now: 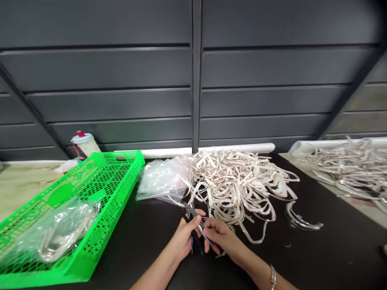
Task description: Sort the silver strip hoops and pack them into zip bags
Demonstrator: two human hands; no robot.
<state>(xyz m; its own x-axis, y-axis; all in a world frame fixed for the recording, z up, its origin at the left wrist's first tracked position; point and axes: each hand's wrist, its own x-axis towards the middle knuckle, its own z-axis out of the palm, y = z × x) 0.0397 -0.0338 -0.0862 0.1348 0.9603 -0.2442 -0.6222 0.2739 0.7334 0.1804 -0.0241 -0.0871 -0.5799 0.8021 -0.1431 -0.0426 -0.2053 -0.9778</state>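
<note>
My left hand [184, 237] is closed around a narrow dark grey strip [190, 210] with a shiny edge, the thumb lying on top of it. Fingers bent, my right hand [223, 237] pinches the same strip nearer its lower end. A black, handle-like piece [198, 243] hangs beneath my left hand; its kind is partly hidden by the fingers. Just beyond both hands lies a tangled heap of white and silvery strips [238, 181]. To its left, a stack of clear plastic bags [163, 177] lies flat on the black tabletop [145, 249].
A green plastic crate [116, 211] stands at the left, with a clear bag of curved silvery strips [66, 233] inside. Behind it is a cup with a red-topped lid [87, 144]. Several loose curved strips [302, 220] and another heap [359, 169] lie at right. A grey panelled wall [136, 72] closes the back.
</note>
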